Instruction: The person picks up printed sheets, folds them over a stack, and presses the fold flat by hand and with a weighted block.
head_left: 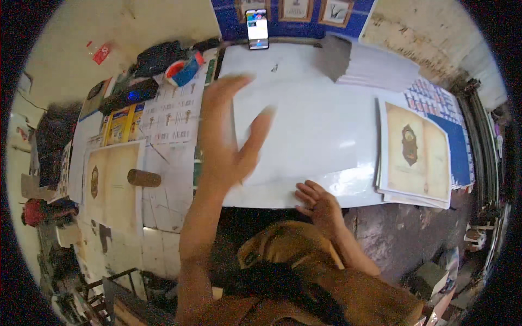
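Observation:
A large white sheet (304, 119) lies on the glossy white tabletop (359, 187) in front of me. My left hand (225, 136) is raised over the sheet's left side, blurred by motion, with thumb and fingers spread apart and nothing between them. Close to the table's front edge, my right hand (321, 206) has its fingers apart and holds nothing I can see; whether it touches the surface I cannot tell. To its right lies a stack of parchment-coloured printed sheets (418, 146) with a dark ornament. On the left, a brown cylinder (144, 177) rests on a similar printed sheet (114, 190).
A thick stack of white paper (380, 65) sits at the far right. At the back stands a lit phone (258, 32). Far left, a blue and red roll (184, 70) lies beside dark items. Printed label sheets (168, 114) cover the left surface.

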`<state>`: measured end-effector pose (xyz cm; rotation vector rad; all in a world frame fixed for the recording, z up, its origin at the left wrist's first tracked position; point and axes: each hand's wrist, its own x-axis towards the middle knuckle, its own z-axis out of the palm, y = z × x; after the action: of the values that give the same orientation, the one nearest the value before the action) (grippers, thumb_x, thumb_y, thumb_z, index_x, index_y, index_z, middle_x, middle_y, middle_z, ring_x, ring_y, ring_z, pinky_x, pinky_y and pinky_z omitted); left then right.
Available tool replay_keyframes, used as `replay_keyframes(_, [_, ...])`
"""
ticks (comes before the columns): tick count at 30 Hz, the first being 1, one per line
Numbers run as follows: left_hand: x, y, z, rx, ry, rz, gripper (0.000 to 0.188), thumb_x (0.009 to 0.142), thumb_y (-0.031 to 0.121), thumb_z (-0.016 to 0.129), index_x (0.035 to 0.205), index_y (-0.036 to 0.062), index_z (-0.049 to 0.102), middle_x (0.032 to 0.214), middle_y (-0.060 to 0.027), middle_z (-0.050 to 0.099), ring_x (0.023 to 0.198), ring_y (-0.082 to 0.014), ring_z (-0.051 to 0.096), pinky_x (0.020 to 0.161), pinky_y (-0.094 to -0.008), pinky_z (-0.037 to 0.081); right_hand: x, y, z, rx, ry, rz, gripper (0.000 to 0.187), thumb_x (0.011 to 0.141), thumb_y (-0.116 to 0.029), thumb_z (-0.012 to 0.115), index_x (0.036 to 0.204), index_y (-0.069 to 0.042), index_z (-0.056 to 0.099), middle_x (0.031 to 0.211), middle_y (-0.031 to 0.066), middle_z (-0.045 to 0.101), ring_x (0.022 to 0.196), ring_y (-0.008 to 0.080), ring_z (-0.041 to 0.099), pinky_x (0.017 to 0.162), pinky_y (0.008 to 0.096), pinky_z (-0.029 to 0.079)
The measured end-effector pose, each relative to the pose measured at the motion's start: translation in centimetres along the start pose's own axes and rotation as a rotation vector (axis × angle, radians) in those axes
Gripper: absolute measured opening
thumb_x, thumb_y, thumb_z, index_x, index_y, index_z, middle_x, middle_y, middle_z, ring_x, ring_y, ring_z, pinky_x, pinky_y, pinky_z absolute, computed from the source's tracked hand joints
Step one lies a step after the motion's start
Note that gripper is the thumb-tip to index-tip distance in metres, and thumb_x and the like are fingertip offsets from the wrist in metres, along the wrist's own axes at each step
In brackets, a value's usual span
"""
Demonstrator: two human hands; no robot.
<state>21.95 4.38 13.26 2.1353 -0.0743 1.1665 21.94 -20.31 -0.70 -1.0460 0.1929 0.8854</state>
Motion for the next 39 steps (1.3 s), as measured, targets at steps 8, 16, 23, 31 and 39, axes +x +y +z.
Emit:
replay_keyframes(8, [-0.7,-19.1,12.7,0.681,-0.664,-0.364,0.072,0.092,0.062,0.04,0.118,-0.0021,0.06,0.124,-0.0212,0.055,0.115,-0.0385,0.051,0.097,-0.0513,0.042,3.6,4.1,-0.8,0.368,-0.036,-0.099,0.041,0.093,-0.036,0.059,0.118,-0.006,0.048,0.114,0.0142,0.055,0.116,0.0295,0.054,0.096,0.044,0.048])
replay_keyframes(16, [-7.5,-13.5,8.8,0.556,-0.496,-0.343,0.057,0.093,0.051,0.052,0.105,-0.0045,0.063,0.105,-0.0228,0.062,0.102,-0.0366,0.058,0.09,-0.0448,0.047,3.1,-2.4,2.4,0.108,0.285,-0.261,0.083,0.079,-0.024,0.078,0.128,0.013,0.021,0.123,0.0259,0.047,0.109,0.0372,0.057,0.091,0.0538,0.051])
replay_keyframes(23, [-4.1,-3.0,0.7,-0.332,-0.211,-0.561,0.047,0.086,0.034,0.072,0.107,-0.0051,0.058,0.093,-0.0125,0.066,0.084,-0.0186,0.064,0.072,-0.0316,0.052,2.1,-8.8,-1.3,-0.376,0.037,-0.715,0.042,0.075,-0.014,0.08,0.107,0.005,0.059,0.101,0.0142,0.066,0.094,0.0216,0.064,0.08,0.0358,0.054])
replay_keyframes(31, [-14.3,-7.0,0.7,-0.873,0.172,-0.665,0.051,0.086,0.034,0.068,0.122,0.0024,0.05,0.115,-0.0106,0.058,0.098,-0.0175,0.057,0.079,-0.033,0.049,3.0,-10.8,-3.5,-0.535,-0.144,-0.786,0.075,0.06,-0.02,0.092,0.119,0.003,0.051,0.112,0.0099,0.062,0.106,0.0192,0.058,0.094,0.0359,0.047])
replay_keyframes(39, [-14.6,-10.6,-0.2,-0.574,0.062,-0.817,0.039,0.095,0.021,0.058,0.129,0.0031,0.048,0.124,-0.0138,0.054,0.115,-0.0238,0.051,0.097,-0.0344,0.042,4.9,-6.6,-4.3,-0.521,0.043,-0.836,0.08,0.056,-0.043,0.092,0.112,-0.003,0.05,0.101,0.003,0.057,0.1,0.0169,0.054,0.094,0.033,0.042])
